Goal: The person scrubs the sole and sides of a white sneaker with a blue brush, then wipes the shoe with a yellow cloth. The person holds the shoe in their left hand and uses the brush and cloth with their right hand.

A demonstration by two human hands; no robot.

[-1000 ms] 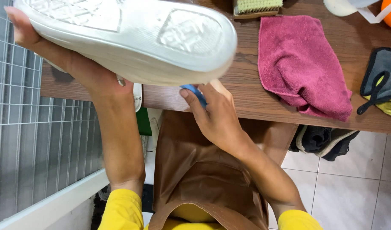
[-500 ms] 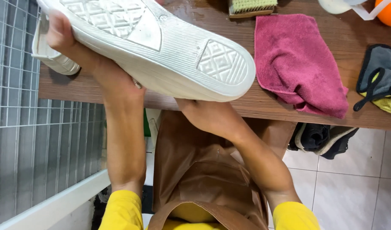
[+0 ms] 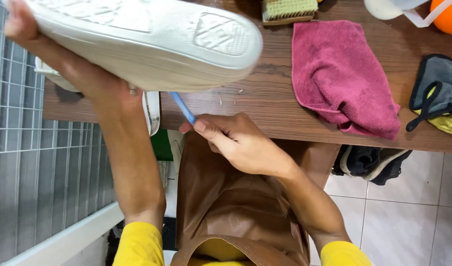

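In the upper left of the frame, the left hand grips the white shoe sole-up; it seems light, with a stiff rubber sole. The right hand pinches a blue handle, probably a brush.

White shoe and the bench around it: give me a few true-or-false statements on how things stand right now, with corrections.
1. The left hand holds the white shoe sole-up above the wooden table. True.
2. The right hand is empty. False: it grips a thin blue handle that runs up under the shoe.
3. The red cloth lies on the floor. False: it lies on the table, right of the shoe.
4. A scrubbing brush sits at the table's far edge. True.
5. The person wears a brown apron. True.
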